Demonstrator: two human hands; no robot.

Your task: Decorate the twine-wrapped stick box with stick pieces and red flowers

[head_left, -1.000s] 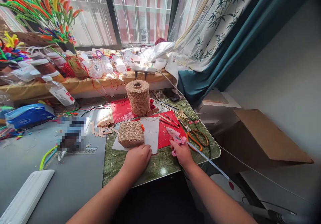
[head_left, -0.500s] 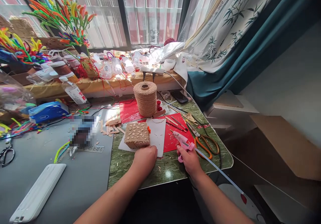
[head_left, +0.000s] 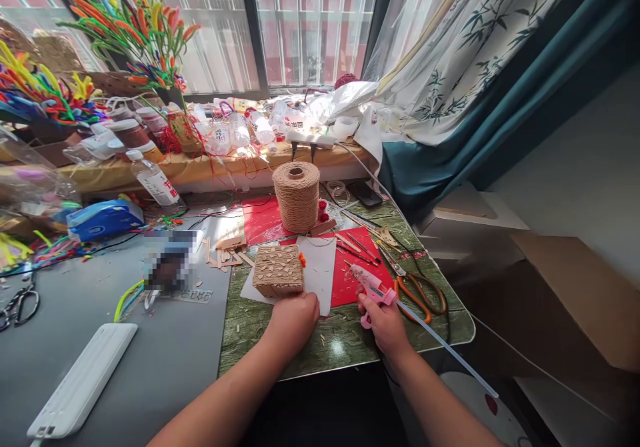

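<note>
A small twine-wrapped box (head_left: 278,271) flecked with pale chips sits on white paper (head_left: 320,268) over a red sheet. My left hand (head_left: 294,319) rests curled just in front of the box, at the paper's near edge; what its fingers press is hidden. My right hand (head_left: 384,320) is wrapped round the grip of a pink glue gun (head_left: 368,284), whose nozzle points up-left towards the paper. A clear glue stick (head_left: 445,350) juts from the gun's back towards me. A big spool of jute twine (head_left: 297,196) stands behind the box.
Orange-handled scissors (head_left: 417,295) and thin tools lie right of the gun. Wooden sticks (head_left: 225,252) are scattered left of the box. A white flat case (head_left: 83,379), a blue packet (head_left: 103,219), bottles and pipe-cleaner flowers (head_left: 135,30) crowd the left and the windowsill. A cardboard sheet (head_left: 585,293) lies at right.
The view has drifted, so everything sits further right and lower. Both hands keep their places relative to the box and the glue gun.
</note>
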